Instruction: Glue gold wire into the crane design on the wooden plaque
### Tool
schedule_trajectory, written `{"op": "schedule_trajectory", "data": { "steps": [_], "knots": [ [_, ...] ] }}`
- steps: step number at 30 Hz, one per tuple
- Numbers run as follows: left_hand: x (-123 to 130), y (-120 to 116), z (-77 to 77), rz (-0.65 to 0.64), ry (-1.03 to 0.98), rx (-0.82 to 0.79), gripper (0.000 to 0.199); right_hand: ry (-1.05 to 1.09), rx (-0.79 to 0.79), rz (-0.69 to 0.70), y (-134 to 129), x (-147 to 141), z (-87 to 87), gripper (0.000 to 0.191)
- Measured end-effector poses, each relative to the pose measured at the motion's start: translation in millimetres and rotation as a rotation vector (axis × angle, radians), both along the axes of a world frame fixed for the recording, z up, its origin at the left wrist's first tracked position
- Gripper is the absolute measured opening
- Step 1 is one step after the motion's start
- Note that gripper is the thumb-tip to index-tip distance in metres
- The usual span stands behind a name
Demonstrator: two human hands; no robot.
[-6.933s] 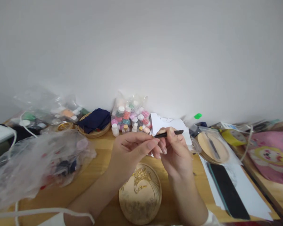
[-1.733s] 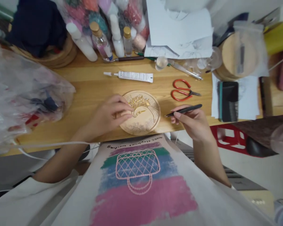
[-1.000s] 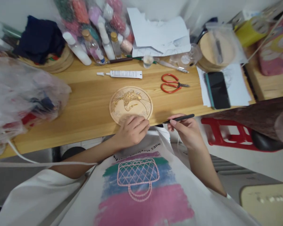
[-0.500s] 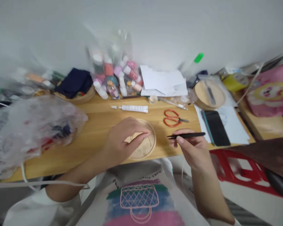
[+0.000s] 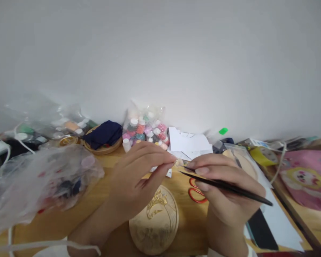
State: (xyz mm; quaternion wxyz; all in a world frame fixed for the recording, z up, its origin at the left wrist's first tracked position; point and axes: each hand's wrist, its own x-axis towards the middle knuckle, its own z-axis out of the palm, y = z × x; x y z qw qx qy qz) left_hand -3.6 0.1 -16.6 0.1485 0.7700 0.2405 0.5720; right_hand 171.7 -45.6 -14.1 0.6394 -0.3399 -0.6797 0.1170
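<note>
Right grip [image 5: 226, 200] on tweezers [image 5: 230, 187], white tube [image 5: 168, 172], label mostly hidden

Left of the left hand [image 5: 139, 175] lay a plastic bag [image 5: 50, 178]; beyond that hand sat a navy cloth [image 5: 104, 135] and bagged bottles [image 5: 140, 128]. Right of the right hand [image 5: 227, 185] lay white paper [image 5: 286, 221] and a pink pouch [image 5: 310, 194].

No legible txt in view.
White tube [image 5: 169, 173]: small dark mark nr its end, can't be made out; most of tube hidden behind L hand [image 5: 140, 180]. White box [image 5: 259, 143], back R: blue patch, any print too small/blurry. Pink pouch [image 5: 301, 176], far R: cartoon pic, no lettering clear enough to ID.
</note>
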Motion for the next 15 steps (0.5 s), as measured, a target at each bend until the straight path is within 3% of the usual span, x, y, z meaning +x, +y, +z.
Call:
{"op": "schedule_trajectory", "data": {
  "steps": [6,15],
  "knots": [
    [-3,3,2.4,-0.065,0.049,0.05,0.01,-0.073,-0.001,0.048,11,6,-1.0,0.022],
    [-9,3,7.5,-0.181,0.142,-0.047,0.01,-0.11,-0.006,0.081,17,12,-2.0,0.021]
  ]
}}
